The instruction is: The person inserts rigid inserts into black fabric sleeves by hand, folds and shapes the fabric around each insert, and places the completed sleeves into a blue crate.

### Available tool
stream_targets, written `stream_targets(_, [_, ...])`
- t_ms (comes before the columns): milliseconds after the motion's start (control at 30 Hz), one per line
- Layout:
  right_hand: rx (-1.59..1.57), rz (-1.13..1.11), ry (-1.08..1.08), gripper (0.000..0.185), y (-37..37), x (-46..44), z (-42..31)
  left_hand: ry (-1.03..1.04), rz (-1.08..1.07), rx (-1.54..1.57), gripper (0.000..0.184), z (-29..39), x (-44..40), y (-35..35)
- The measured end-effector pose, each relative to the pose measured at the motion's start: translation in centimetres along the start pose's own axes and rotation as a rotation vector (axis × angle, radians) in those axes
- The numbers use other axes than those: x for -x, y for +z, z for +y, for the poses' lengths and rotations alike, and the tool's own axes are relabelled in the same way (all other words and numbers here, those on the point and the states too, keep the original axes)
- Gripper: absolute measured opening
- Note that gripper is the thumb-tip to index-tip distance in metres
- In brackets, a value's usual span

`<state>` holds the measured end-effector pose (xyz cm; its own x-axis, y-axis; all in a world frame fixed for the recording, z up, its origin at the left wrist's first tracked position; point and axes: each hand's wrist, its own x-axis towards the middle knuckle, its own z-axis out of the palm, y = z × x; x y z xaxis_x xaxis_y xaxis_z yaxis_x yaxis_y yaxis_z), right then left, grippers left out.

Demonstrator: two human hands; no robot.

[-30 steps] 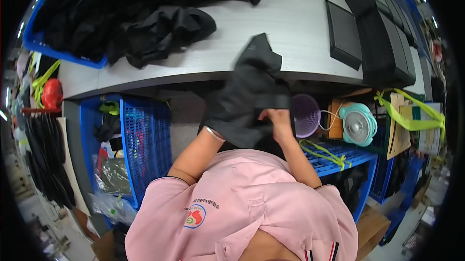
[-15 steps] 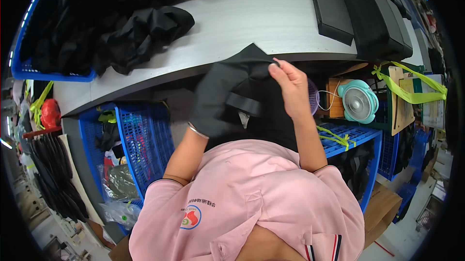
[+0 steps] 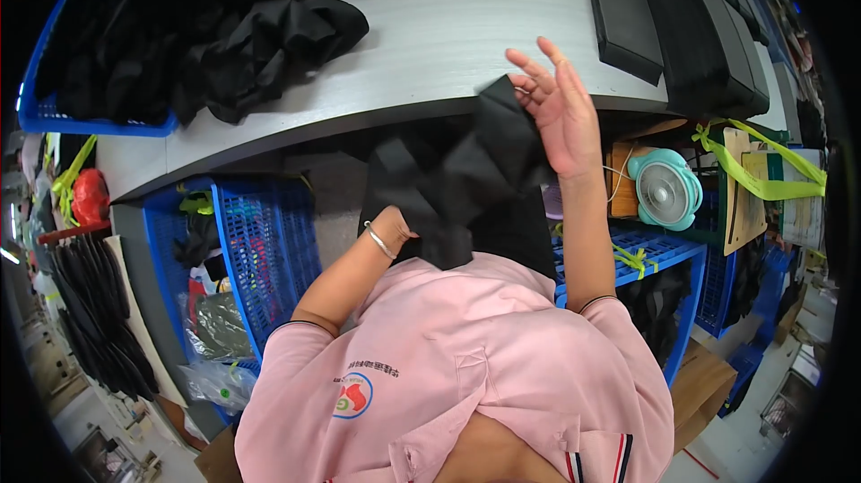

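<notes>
Black cloth (image 3: 499,149), blurred, hangs between a pink shirt (image 3: 484,322) and the pale worktop (image 3: 448,39), its upper corner beside the fingers of the widespread right hand (image 3: 569,120); the left hand (image 3: 391,225) is partly hidden, its grip impossible to tell.

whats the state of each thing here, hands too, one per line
Cloth: creased, blurred
Left hand: at the cloth, fingers mostly hidden
Right hand: raised, fingers spread
Table pile: crumpled
Blue tub: heaped full
Fan: upright; running or not, can't tell
Plastic bag: crumpled
</notes>
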<state>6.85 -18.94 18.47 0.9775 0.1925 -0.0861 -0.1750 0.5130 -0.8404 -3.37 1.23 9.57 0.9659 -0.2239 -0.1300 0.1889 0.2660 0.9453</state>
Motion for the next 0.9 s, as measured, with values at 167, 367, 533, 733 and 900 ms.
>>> stream_targets(167, [0.398, -0.065, -0.117, 0.045, 0.1, 2.0, -0.4, 0.319, -0.011, -0.644, 0.053, -0.1, -1.6, -0.7])
stream_targets(367, [0.984, -0.134, -0.164, 0.030, 1.0, 3.4, 0.8, 0.174, -0.135, -0.027, 0.047, -2.9, -1.7, -2.1])
stream_targets(533, [0.534, -0.460, 0.009, 0.014, -0.3, 3.6, 0.3, -0.044, -0.065, 0.534, 0.043, -1.6, -2.0, -2.5])
stream_targets(733, [1.074, -0.369, -0.280, 0.010, -0.1, 1.4, -4.1, -0.086, -0.192, 0.690, 0.039, -0.5, -4.2, -9.5])
stream_targets(900, [0.797, 0.013, -0.357, 0.020, -3.5, -8.3, -3.3, -0.064, -0.046, -0.084, 0.037, 4.2, -6.3, -3.6])
